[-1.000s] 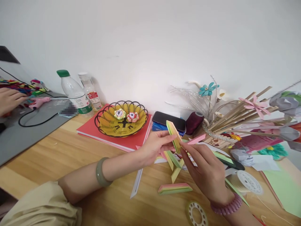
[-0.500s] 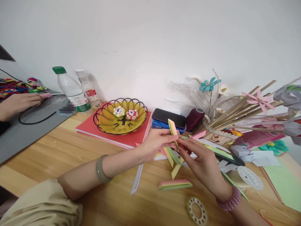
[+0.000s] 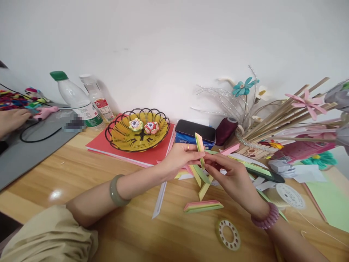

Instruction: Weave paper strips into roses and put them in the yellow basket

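Observation:
Between thumb and fingers, my left hand (image 3: 181,158) pinches a narrow folded paper piece (image 3: 200,145) in green, yellow and pink layers, held upright above the table. My right hand (image 3: 230,173) grips the lower end of the same piece with thumb and fingertips, close to the left fingers. Under the hands lie loose folded strips (image 3: 203,191) of yellow, green and pink paper. A layered pink, yellow and green strip bundle (image 3: 203,206) rests on the wood in front of them.
A yellow basket (image 3: 122,136) with two paper flowers stands on a red folder (image 3: 95,142). Behind are a phone (image 3: 195,130) on a blue box and two bottles (image 3: 79,98). Tape roll (image 3: 229,234) is in front, thread spool (image 3: 289,195) right. Another person's hand (image 3: 13,120) is far left.
The view has shifted slightly. My hands still hold the paper piece in nearly the same pose. At the left, the other person's hand has moved left, away from a pink item now lying on the mat.

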### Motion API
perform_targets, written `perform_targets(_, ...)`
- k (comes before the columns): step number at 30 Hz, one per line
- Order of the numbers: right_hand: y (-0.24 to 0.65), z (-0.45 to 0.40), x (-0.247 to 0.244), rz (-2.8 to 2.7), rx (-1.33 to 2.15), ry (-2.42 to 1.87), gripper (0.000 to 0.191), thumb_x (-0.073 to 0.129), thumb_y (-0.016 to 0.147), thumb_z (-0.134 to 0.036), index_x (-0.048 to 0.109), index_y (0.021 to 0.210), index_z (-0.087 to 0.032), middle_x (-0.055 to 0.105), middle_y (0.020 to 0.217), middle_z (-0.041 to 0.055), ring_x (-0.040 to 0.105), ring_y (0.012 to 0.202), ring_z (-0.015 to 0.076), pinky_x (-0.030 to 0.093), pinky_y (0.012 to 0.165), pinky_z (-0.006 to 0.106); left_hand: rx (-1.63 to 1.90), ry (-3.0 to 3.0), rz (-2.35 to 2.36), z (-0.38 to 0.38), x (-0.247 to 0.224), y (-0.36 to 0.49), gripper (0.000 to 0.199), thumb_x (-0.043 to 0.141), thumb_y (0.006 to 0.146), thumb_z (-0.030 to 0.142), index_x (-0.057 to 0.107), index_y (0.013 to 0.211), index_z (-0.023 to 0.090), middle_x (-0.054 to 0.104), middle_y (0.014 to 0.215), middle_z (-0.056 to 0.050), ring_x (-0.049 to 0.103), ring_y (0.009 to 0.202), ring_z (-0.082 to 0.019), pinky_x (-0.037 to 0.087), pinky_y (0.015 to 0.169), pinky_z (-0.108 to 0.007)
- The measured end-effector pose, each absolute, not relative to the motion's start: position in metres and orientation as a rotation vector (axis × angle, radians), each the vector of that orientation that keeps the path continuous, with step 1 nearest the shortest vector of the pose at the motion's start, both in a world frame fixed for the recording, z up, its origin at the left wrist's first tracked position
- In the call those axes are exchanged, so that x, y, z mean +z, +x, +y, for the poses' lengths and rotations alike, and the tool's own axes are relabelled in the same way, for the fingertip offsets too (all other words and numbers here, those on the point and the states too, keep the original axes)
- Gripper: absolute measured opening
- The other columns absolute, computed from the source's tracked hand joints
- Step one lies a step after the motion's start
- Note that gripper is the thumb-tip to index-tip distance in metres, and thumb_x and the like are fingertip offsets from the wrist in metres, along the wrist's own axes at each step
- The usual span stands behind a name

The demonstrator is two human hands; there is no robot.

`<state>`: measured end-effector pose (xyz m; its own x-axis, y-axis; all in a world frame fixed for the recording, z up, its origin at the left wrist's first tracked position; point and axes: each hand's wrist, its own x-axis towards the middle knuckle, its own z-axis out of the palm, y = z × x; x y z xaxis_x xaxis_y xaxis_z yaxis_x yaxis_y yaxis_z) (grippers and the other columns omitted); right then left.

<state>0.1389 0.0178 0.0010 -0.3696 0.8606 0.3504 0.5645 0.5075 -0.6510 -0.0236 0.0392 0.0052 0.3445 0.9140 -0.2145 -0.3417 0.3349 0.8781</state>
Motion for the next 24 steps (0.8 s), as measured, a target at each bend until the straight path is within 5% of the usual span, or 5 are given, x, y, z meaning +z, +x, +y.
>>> perform_targets(24, 0.1378, 0.0170, 0.0015, -2.066, 0.652, -1.161, 0.023, 0.051, 0.082, -0.024, 0.062, 0.101, -0.020, 0.062, 0.074, 0.0009, 0.055, 0.062, 0.0124, 0.046, 0.057, 0.025, 0.911, 0.879, 0.853, 0.0403, 0.0039, -0.0256, 0.021, 0.071, 0.061, 0.022, 0.068, 0.079, 0.012, 0.065, 0.074, -0.003, 0.060, 0.070, -0.009, 0.045, 0.072, -0.023)
